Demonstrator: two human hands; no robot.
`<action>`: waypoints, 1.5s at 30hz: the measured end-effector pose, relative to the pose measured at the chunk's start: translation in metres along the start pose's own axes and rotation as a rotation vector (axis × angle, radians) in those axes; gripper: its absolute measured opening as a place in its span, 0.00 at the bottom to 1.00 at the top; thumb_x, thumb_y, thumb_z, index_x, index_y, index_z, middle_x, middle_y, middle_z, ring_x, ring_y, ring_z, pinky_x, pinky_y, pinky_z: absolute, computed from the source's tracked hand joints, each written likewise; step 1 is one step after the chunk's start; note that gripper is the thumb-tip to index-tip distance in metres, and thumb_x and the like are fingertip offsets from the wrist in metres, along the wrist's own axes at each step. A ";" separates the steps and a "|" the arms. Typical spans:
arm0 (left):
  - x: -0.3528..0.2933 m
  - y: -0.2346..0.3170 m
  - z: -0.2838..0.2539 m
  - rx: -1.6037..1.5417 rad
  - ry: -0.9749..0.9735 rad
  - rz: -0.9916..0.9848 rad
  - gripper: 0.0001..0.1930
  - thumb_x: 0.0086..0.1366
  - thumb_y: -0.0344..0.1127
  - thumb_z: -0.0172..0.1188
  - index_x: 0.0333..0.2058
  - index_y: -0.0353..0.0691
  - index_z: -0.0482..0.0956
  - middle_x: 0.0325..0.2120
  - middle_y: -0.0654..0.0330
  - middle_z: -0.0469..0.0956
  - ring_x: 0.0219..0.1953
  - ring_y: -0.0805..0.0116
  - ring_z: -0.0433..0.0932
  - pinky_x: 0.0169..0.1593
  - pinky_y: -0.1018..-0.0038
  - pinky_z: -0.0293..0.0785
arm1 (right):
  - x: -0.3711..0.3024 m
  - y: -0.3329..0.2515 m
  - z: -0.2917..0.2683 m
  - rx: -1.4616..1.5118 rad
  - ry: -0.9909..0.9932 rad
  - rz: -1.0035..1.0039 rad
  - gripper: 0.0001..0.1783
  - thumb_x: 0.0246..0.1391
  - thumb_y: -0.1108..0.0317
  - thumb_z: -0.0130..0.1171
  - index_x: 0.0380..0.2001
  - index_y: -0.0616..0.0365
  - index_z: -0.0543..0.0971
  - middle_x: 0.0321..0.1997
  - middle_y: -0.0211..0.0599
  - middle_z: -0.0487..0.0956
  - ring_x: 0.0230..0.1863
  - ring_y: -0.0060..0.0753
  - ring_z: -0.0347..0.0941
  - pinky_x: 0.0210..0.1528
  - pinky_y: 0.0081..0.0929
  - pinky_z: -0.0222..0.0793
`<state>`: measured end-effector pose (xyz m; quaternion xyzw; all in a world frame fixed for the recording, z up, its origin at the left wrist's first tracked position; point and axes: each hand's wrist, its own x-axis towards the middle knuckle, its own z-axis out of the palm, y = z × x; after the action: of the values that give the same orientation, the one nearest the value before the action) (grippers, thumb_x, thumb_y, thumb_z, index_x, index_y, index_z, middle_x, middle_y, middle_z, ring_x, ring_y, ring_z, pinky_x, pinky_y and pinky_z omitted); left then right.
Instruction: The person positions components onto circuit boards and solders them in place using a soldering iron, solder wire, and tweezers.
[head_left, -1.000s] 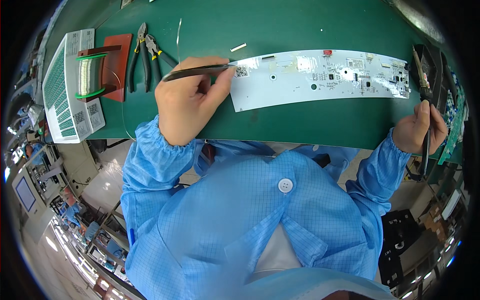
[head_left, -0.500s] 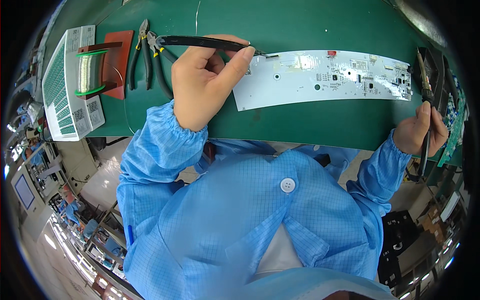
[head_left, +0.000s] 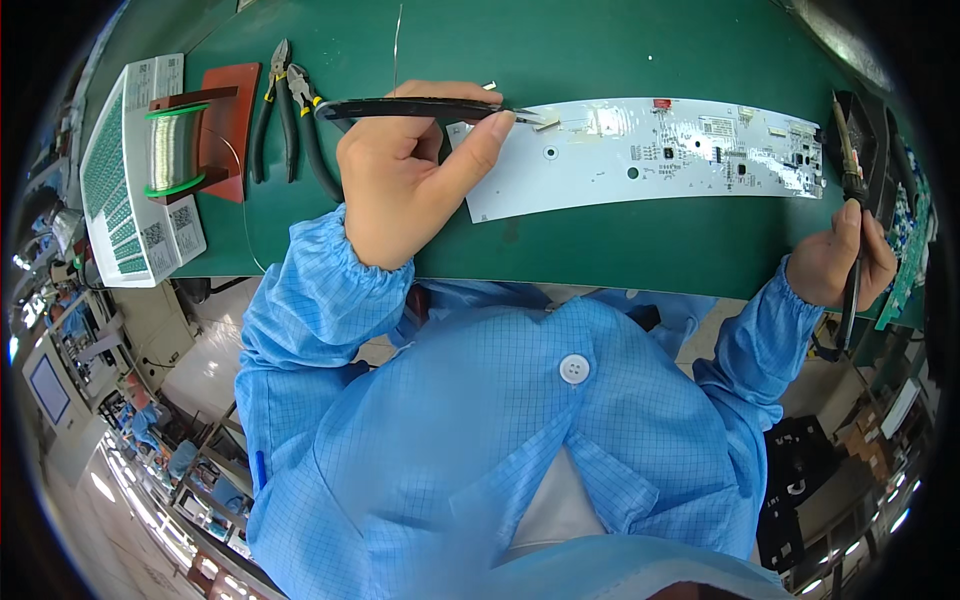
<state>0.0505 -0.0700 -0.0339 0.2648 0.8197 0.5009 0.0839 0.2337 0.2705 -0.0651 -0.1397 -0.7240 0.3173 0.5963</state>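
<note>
My left hand is closed round black tweezers. Their tips meet the left part of a long, curved white circuit board, beside a small dark strip-like piece; whether the tips grip that piece I cannot tell. Small black chips and a red connector sit on the board's middle and right. Over at the right table edge, my right hand grips a soldering iron by its handle, its tip pointing away from me beside a black holder.
A spool of solder wire stands on a red-brown stand at the left, next to a white box of green boards. Two pairs of cutting pliers lie between it and my left hand. Green board strips are heaped at far right.
My left hand has shifted slightly down and left, and the tweezers lie more level, their tips lower on the board. My right hand and the soldering iron have barely moved.
</note>
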 end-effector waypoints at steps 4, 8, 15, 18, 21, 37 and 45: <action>-0.001 0.001 0.000 0.039 -0.008 0.078 0.10 0.55 0.32 0.71 0.35 0.35 0.85 0.29 0.61 0.82 0.16 0.80 0.65 0.19 0.80 0.59 | 0.001 0.000 0.001 -0.041 0.006 -0.031 0.09 0.44 0.81 0.67 0.30 0.68 0.76 0.31 0.47 0.78 0.31 0.33 0.77 0.36 0.22 0.77; -0.002 0.002 0.000 0.068 -0.018 0.111 0.11 0.53 0.31 0.72 0.35 0.35 0.85 0.30 0.58 0.82 0.18 0.77 0.71 0.20 0.80 0.63 | 0.002 -0.002 0.003 -0.029 0.013 -0.032 0.09 0.44 0.81 0.67 0.29 0.67 0.76 0.30 0.47 0.78 0.30 0.32 0.77 0.34 0.20 0.76; -0.001 0.001 0.001 0.099 -0.027 0.155 0.11 0.53 0.31 0.72 0.36 0.35 0.85 0.29 0.58 0.82 0.20 0.75 0.74 0.20 0.80 0.65 | 0.003 -0.002 0.005 0.002 0.032 -0.031 0.09 0.44 0.81 0.67 0.28 0.67 0.76 0.28 0.46 0.78 0.26 0.30 0.76 0.30 0.18 0.74; -0.001 0.000 0.001 0.109 -0.028 0.188 0.11 0.53 0.31 0.72 0.36 0.35 0.85 0.30 0.58 0.82 0.20 0.75 0.73 0.21 0.80 0.65 | 0.003 -0.001 0.005 0.005 0.018 -0.049 0.09 0.44 0.81 0.67 0.28 0.67 0.76 0.28 0.46 0.78 0.25 0.29 0.76 0.29 0.17 0.73; -0.002 0.000 0.001 0.117 -0.035 0.170 0.11 0.54 0.31 0.72 0.36 0.35 0.85 0.30 0.58 0.82 0.20 0.75 0.73 0.21 0.80 0.65 | 0.003 -0.002 0.005 -0.004 0.017 -0.031 0.09 0.44 0.82 0.67 0.29 0.66 0.76 0.27 0.45 0.78 0.25 0.29 0.75 0.28 0.17 0.72; 0.013 0.005 0.010 0.144 -0.094 0.418 0.09 0.52 0.29 0.72 0.34 0.37 0.84 0.29 0.58 0.83 0.28 0.65 0.81 0.31 0.77 0.76 | -0.007 -0.053 0.020 -0.010 -0.069 0.303 0.10 0.51 0.78 0.65 0.37 0.67 0.77 0.29 0.41 0.78 0.26 0.24 0.72 0.29 0.18 0.67; 0.013 0.001 0.010 0.172 -0.116 0.417 0.10 0.51 0.29 0.72 0.34 0.38 0.85 0.30 0.58 0.84 0.29 0.65 0.81 0.33 0.76 0.76 | -0.038 -0.092 0.041 0.178 -0.378 0.439 0.17 0.51 0.80 0.65 0.44 0.65 0.74 0.39 0.40 0.79 0.37 0.22 0.76 0.42 0.17 0.72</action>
<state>0.0444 -0.0549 -0.0360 0.4631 0.7807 0.4197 0.0025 0.2208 0.1666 -0.0405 -0.1786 -0.7442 0.5211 0.3779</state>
